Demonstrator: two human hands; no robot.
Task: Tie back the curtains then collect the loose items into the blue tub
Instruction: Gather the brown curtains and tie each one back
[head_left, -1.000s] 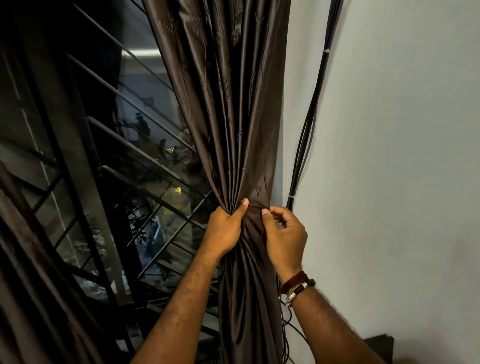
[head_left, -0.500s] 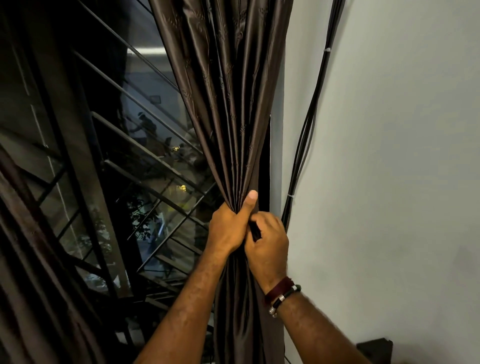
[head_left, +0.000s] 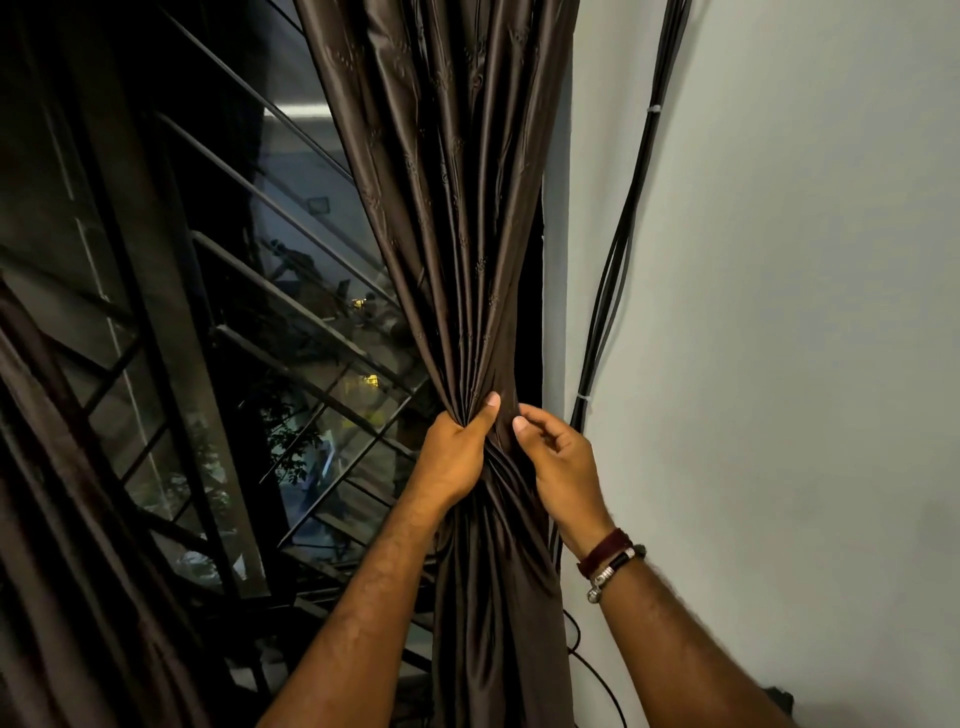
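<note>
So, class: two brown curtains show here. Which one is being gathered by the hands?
The curtain beside the white wall: the left hand grips its bunched folds and the right hand pinches it. The curtain at the left edge hangs untouched.

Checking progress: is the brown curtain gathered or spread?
Gathered: the left hand grips the brown curtain into a tight bunch. No tie-back visible.

Black cables (head_left: 618, 291) clipped down the white wall (head_left: 805, 312); dark barred window (head_left: 218, 291); beaded bracelets (head_left: 610, 564).
</note>
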